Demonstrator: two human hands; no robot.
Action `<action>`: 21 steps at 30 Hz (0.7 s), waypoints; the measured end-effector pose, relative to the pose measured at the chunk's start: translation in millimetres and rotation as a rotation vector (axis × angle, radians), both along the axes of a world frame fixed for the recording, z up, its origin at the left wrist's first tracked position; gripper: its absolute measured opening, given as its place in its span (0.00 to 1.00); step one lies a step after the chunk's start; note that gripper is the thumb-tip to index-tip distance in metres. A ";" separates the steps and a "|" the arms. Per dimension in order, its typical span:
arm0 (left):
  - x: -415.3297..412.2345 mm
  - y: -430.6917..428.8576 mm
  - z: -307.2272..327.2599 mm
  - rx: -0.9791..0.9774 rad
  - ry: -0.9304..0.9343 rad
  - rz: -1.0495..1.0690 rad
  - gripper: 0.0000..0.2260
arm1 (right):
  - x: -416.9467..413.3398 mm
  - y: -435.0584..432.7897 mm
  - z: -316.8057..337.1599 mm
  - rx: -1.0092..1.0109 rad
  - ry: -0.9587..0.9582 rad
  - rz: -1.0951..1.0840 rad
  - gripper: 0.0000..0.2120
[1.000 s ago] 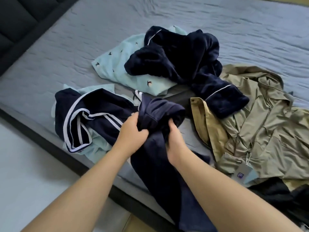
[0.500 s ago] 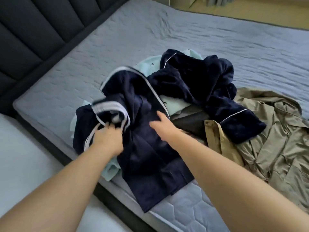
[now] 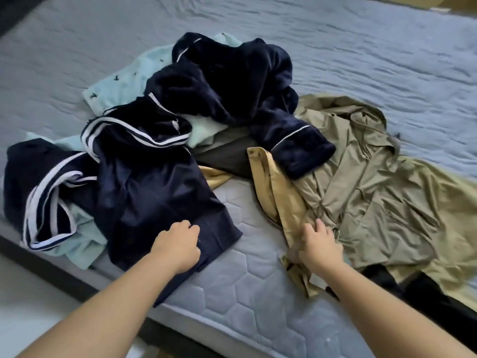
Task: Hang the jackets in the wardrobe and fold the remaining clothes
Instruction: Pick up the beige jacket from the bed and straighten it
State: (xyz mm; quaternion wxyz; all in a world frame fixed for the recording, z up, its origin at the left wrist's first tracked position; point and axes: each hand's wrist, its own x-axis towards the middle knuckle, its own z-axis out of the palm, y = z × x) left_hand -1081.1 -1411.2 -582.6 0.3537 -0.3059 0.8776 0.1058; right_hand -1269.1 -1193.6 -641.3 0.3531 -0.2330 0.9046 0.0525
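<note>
The left hand [image 3: 178,245] lies knuckles-up on the lower hem of the navy striped garment [image 3: 144,182], fingers curled loosely; whether it pinches the cloth or only presses it I cannot tell. The right hand [image 3: 318,248] is closed over the tan edge of the olive jacket [image 3: 374,202], fingers bunched into the fabric near the front edge of the bed [image 3: 247,288]. The jacket sprawls across the right side of the bed, its mustard lining flap running up toward the middle, where the cuff of a navy plush robe [image 3: 232,83] lies on top of it. A pale mint garment [image 3: 121,86] is buried under the robe and the striped piece, and something black [image 3: 387,280] sits under the jacket's near hem. The risk, as I judge it, is in the overlap: lifting the jacket from this one bunched corner would likely drag the robe sleeve and the dark layer beneath along with it, or tip the black item off the front edge. The striped garment already overhangs that edge, so releasing it carelessly could let it slide to the floor.
</note>
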 end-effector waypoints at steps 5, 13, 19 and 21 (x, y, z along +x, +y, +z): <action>-17.1 57.7 -32.0 0.034 -0.003 -0.064 0.15 | -15.9 71.2 -20.1 0.143 0.093 0.228 0.23; -62.6 148.3 -48.6 0.126 0.083 -0.167 0.15 | -32.7 128.1 -13.7 -0.087 0.004 0.294 0.09; -118.3 222.8 -40.7 0.168 0.297 -0.253 0.25 | -29.2 196.7 18.6 -0.082 -0.423 0.300 0.18; -133.1 247.0 -43.0 0.190 0.240 -0.387 0.36 | -30.3 216.3 26.5 -0.073 -0.477 0.285 0.17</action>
